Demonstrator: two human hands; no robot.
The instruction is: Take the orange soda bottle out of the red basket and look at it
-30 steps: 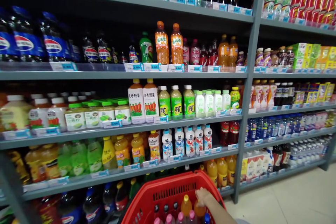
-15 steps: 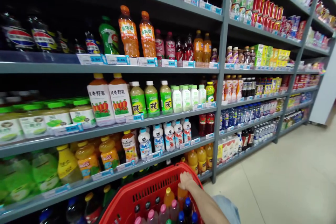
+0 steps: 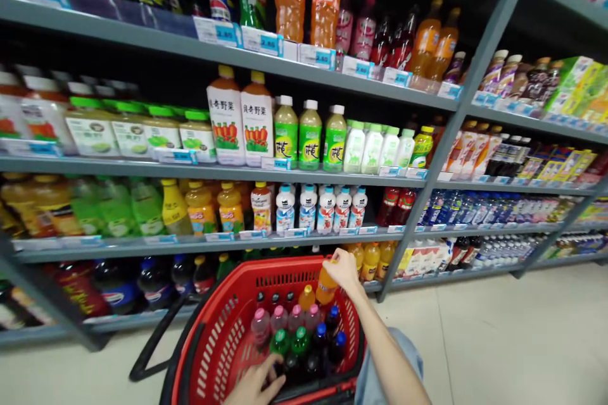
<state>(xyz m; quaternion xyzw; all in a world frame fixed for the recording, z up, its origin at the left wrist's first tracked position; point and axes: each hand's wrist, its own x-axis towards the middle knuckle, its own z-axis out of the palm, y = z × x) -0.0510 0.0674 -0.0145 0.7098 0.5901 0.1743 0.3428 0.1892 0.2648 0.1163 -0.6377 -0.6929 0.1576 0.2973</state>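
My right hand [image 3: 342, 271] is closed round the top of an orange drink bottle [image 3: 326, 286] at the far right corner of a red shopping basket [image 3: 213, 335]; the bottle's cap is hidden by the fingers. Beside it stands another orange drink bottle [image 3: 306, 297]. My left hand [image 3: 259, 383] is over the near left part of the basket, fingers apart, close to the dark bottles and green-capped bottles [image 3: 280, 343]. Several pink-capped bottles [image 3: 278, 319] stand in a row behind these. Blue-capped dark bottles [image 3: 321, 333] fill the right side.
A grey shelf unit [image 3: 304, 242] full of drinks rises behind the basket. Larger orange juice bottles [image 3: 370, 262] stand on its low shelf just past my right hand. A black basket handle [image 3: 154, 342] sticks out left. Pale floor tiles [image 3: 475, 335] lie at the right.
The view has tilted down and swung left, showing more of the basket. My left hand has come into view over it. My right hand stays at the far corner with the orange drink bottle, now more visible.
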